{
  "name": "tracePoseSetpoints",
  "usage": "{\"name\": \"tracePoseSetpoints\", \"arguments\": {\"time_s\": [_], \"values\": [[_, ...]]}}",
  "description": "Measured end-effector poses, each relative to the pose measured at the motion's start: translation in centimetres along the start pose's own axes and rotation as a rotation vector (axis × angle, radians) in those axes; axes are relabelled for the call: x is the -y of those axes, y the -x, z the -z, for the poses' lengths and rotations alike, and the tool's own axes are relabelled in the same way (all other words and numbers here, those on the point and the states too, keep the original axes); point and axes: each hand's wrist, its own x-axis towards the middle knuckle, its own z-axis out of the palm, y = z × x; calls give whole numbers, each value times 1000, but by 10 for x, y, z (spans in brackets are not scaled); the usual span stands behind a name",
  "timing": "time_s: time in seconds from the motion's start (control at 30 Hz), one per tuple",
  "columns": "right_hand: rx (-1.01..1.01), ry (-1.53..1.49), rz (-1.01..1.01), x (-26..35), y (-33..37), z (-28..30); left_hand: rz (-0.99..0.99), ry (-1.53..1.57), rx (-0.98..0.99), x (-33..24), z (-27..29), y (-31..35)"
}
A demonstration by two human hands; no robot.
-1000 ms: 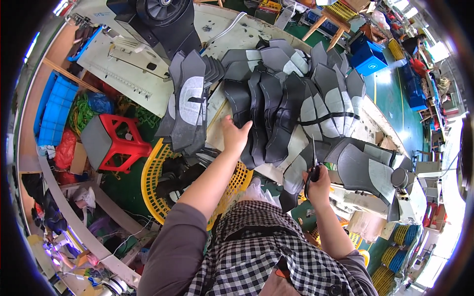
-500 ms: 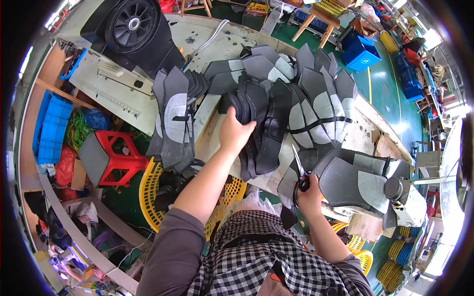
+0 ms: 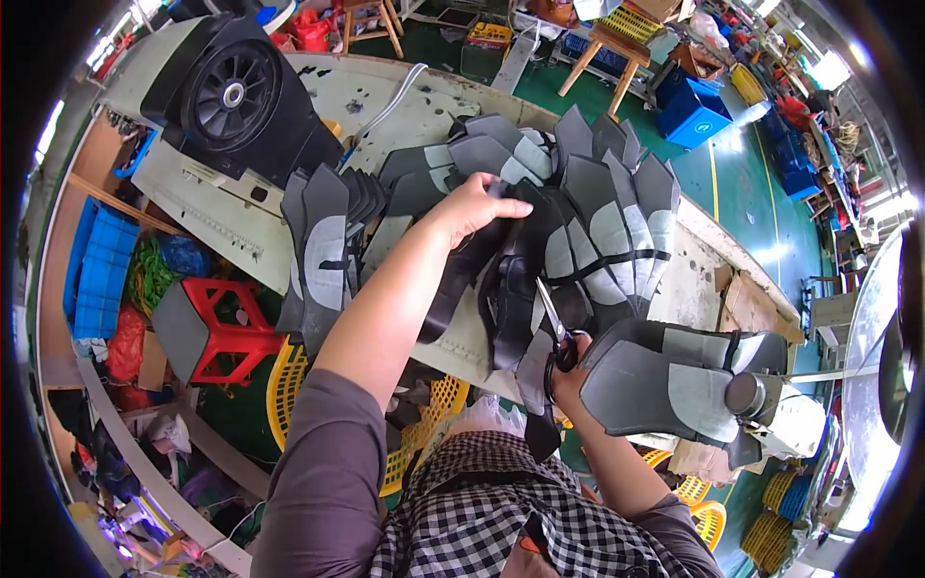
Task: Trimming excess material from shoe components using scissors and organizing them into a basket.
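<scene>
Two part-hidden: scissors (image 3: pixel 561 339), by right hand (image 3: pixel 570 385) | black pieces (image 3: pixel 511 299), by left hand (image 3: pixel 470 209)

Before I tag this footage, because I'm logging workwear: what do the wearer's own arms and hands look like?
The left hand and right hand are ungloved. The left sleeve and right sleeve are plain, dark greyish-purple and about elbow-length.

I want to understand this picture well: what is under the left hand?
Dark curved pieces are under the left hand, their near ends in view. What the hand itself covers cannot be seen.
</scene>
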Motion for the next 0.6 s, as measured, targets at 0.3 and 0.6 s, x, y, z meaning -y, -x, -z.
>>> {"name": "tracePoseSetpoints", "arguments": {"time_s": [0.3, 0.6], "values": [[27, 112, -50, 6, -11, 10, -330, -1177, -132, -18, -22, 4], [7, 161, -15, -2, -9, 10, -326, -1129, -74, 3, -25, -44]]}}
